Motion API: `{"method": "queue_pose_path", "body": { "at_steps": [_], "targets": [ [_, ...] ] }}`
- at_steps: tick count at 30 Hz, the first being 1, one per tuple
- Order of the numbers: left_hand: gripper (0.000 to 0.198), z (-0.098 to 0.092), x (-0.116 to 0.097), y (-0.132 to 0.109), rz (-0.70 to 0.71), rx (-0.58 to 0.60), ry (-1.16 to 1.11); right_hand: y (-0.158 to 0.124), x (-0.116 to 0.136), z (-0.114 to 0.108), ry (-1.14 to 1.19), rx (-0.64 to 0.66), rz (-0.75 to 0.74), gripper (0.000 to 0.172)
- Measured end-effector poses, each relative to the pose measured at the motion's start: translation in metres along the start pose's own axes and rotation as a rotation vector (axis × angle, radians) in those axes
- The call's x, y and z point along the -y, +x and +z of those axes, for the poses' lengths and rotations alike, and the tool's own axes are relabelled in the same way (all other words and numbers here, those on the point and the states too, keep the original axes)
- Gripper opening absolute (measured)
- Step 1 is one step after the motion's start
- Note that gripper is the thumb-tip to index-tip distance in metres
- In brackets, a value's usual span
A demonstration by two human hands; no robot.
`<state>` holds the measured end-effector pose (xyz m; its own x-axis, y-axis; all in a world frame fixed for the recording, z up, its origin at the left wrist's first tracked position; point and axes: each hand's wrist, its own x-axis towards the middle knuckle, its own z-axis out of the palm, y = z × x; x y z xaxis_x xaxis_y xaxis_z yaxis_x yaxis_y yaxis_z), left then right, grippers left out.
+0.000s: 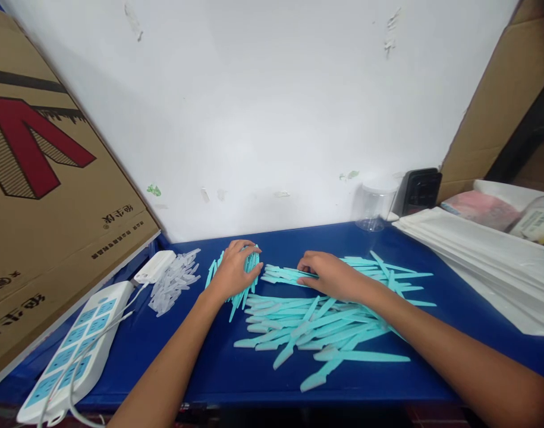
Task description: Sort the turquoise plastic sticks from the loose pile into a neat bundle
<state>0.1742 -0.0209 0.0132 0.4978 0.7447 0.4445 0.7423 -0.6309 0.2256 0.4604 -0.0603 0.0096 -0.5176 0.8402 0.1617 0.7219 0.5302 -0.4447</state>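
Note:
My left hand (238, 267) curls round a bunch of turquoise plastic sticks (252, 261) near the middle of the blue table. To its right, my right hand (323, 272) has its fingers closed on a small row of turquoise sticks (280, 274) lying sideways, blades toward the left hand. Nearer the front edge spreads a large loose pile of the same sticks (316, 324), some crossing each other. More of them lie behind my right wrist. Clear plastic caps (176, 280) are heaped left of my left hand.
A white power strip (79, 351) with cables and a white adapter (154, 266) lie on the left, beside a large cardboard box (53, 196). At the back right stand a clear jar (375, 205) and a black object (421, 190); white sheets (481, 261) lie at the right.

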Motion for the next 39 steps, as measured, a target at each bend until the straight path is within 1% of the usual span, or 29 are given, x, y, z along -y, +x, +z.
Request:
{"method": "queue_pose_path", "body": {
  "at_steps": [7, 11, 15, 19, 22, 26, 28, 32, 37, 39],
  "targets": [
    [0.024, 0.006, -0.003, 0.001, 0.124, 0.049, -0.096, 0.001, 0.002, -0.004, -0.029, -0.020, 0.024, 0.022],
    [0.022, 0.008, -0.004, 0.002, 0.139, 0.065, -0.145, 0.002, 0.004, -0.006, -0.032, -0.075, 0.044, 0.020],
    [0.021, 0.007, -0.007, 0.004, 0.134, 0.061, -0.213, 0.004, 0.004, -0.008, 0.018, -0.117, 0.029, 0.021],
    [0.027, 0.004, -0.013, 0.004, 0.074, 0.065, -0.246, 0.005, 0.002, -0.007, 0.095, -0.146, 0.018, 0.025],
    [0.033, 0.003, -0.018, 0.004, 0.021, 0.068, -0.288, 0.005, 0.001, -0.006, 0.109, -0.152, 0.020, 0.027],
    [0.036, 0.001, -0.020, 0.005, -0.025, 0.046, -0.285, 0.004, 0.000, -0.005, 0.117, -0.109, 0.050, 0.030],
    [0.034, 0.000, -0.017, 0.005, -0.056, 0.032, -0.264, 0.003, 0.001, -0.006, 0.139, -0.077, 0.070, 0.029],
    [0.031, -0.004, -0.010, 0.006, -0.136, -0.008, -0.248, 0.002, 0.001, -0.009, 0.188, -0.055, 0.091, 0.024],
    [0.034, -0.011, 0.005, 0.008, -0.219, -0.102, -0.271, 0.003, 0.002, -0.012, 0.234, -0.097, 0.167, 0.034],
    [0.036, -0.012, 0.011, 0.008, -0.253, -0.149, -0.318, 0.003, 0.005, -0.013, 0.239, -0.113, 0.161, 0.032]
  ]
}}
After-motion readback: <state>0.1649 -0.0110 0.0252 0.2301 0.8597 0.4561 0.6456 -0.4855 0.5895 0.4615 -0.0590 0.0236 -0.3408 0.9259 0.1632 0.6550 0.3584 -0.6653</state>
